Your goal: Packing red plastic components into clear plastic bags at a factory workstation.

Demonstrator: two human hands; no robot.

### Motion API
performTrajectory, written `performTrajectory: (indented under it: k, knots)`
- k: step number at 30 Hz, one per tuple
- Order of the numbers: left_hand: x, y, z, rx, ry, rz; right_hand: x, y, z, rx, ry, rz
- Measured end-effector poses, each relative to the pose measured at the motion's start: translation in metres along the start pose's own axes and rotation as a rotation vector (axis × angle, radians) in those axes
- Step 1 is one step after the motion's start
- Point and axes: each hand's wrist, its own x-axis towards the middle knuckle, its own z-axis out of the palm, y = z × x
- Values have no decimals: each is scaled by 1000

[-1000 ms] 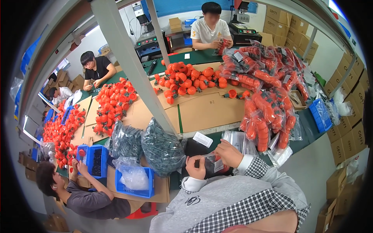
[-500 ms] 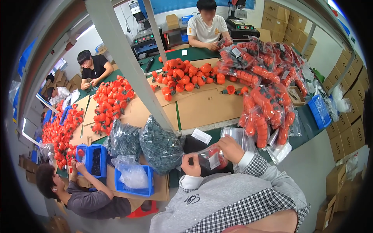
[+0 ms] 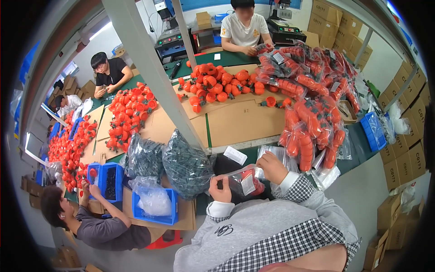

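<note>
A clear plastic bag (image 3: 236,182) with red parts and a white label in it hangs between my hands, close to my body. The thumb and fingers of my left hand (image 3: 220,188) pinch one upper corner. At the opposite corner, my right hand (image 3: 272,167) grips the bag. Its top edge is drawn straight between them. A white label sheet (image 3: 235,155) lies just beyond the bag on a dark surface. Flat clear bags (image 3: 283,158) lie beside my right hand.
Filled bags of red parts (image 3: 312,122) are heaped at the right. Loose red cups (image 3: 217,86) lie on cardboard (image 3: 242,124). Two bags of dark green parts (image 3: 185,167) stand to the left, near a blue bin (image 3: 158,217) and a metal post (image 3: 154,72). Co-workers sit around the table.
My hands have drawn slightly apart, the right one upward and to the right. The bag's top edge now looks tauter. The co-worker at the lower left has lowered their hands a little.
</note>
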Motion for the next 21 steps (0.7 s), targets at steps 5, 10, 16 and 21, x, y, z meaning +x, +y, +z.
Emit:
performTrajectory:
  k: [5, 10, 16, 21]
  knots:
    - [0, 2, 0, -3, -12, 8, 6, -3, -8, 44, -71, 73]
    - [-2, 20, 7, 8, -112, 80, 16, -29, -1, 61, -14, -10]
    - [-1, 33, 6, -130, -257, -19, 16, -35, 0, -3, -83, -27]
    - [-1, 6, 15, -296, -337, -53, 11, -36, 6, 18, -72, 4]
